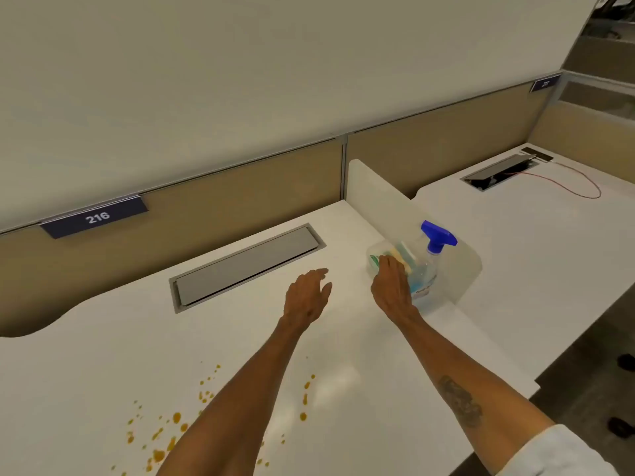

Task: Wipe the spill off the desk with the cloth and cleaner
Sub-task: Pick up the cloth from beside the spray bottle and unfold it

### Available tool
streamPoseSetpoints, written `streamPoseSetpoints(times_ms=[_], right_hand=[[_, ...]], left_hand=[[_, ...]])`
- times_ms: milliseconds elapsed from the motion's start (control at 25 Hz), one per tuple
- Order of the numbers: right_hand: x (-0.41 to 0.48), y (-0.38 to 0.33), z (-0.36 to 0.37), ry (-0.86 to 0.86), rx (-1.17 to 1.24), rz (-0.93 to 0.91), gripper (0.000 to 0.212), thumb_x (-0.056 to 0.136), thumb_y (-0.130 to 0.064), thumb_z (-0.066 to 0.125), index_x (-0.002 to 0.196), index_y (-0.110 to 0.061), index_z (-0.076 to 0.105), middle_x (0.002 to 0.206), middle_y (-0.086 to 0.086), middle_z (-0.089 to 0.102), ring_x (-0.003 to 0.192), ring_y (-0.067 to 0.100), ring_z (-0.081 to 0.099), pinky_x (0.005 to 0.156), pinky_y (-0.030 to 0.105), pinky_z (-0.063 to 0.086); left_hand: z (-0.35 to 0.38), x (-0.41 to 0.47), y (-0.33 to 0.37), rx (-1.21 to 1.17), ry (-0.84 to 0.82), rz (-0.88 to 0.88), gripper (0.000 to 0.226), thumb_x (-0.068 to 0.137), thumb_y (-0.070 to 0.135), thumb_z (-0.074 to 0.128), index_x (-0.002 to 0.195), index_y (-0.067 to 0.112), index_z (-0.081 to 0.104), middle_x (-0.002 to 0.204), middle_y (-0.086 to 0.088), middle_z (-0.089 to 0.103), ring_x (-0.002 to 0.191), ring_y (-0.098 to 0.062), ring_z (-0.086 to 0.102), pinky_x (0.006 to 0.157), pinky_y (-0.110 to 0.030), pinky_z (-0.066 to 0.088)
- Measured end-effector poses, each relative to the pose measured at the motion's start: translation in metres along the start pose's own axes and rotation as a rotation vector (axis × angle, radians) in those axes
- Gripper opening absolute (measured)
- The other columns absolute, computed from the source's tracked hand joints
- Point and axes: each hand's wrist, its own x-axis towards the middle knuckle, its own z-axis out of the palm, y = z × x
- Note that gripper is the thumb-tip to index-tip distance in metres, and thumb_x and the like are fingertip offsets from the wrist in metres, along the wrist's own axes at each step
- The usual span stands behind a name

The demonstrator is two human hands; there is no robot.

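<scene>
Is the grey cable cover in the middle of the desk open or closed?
Closed. The grey cable cover lies flat and flush in its frame in the desk, with no gap and nothing inside showing.

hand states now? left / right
Left hand: open, empty, above the desk.
Right hand: at the clear container beside the spray bottle; grip cannot be told.

Office cubicle fittings, non-task items.

Grey cable hatch [245, 266], closed, set flush in the white top. Dark blue number plate [96, 217] reading 216, on the tan partition [213, 207] behind. Frosted white divider panel [388, 197], upright, between two desks. Neighbouring desk [536, 242]: second cable hatch [500, 172], lid open; thin red cable [580, 182] looping from it across the surface. Second number plate [545, 84], far right, text illegible.
</scene>
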Motion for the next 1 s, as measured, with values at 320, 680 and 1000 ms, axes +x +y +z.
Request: streamPoseSetpoints(times_ms=[320, 680, 1000], right_hand=[[0.075, 0.02, 0.009, 0.034, -0.15, 0.152, 0.066, 0.1, -0.031, 0.057, 0.15, -0.005, 0.024, 0.154, 0.015, 0.037, 0.144, 0.029, 0.036, 0.123, 0.038, 0.024], [0.122, 0.037, 0.036, 0.058, -0.025, 0.356, 0.072, 0.097, -0.046, 0.055, 0.15, -0.005, 0.029, 0.155, 0.017, 0.038, 0.142, 0.033, 0.039, 0.12, 0.043, 0.028], [0.14, 0.043, 0.048, 0.05, -0.007, 0.497, 0.076, 0.094, -0.051, 0.057, 0.149, -0.008, 0.028, 0.149, 0.018, 0.042, 0.137, 0.031, 0.042, 0.115, 0.042, 0.033]], left_hand=[[0.041, 0.071, 0.041, -0.079, -0.034, -0.019, 0.043, 0.105, 0.035, 0.046, 0.145, 0.018, 0.05, 0.149, -0.002, 0.05, 0.134, -0.023, 0.05, 0.11, -0.037, 0.038], [0.083, 0.133, 0.068, -0.17, -0.059, -0.016, 0.041, 0.103, 0.036, 0.051, 0.139, 0.018, 0.055, 0.15, -0.003, 0.049, 0.133, -0.021, 0.05, 0.11, -0.034, 0.04], [0.104, 0.155, 0.062, -0.153, -0.11, 0.012, 0.041, 0.103, 0.037, 0.051, 0.138, 0.017, 0.057, 0.149, -0.003, 0.052, 0.133, -0.022, 0.05, 0.112, -0.033, 0.037]])
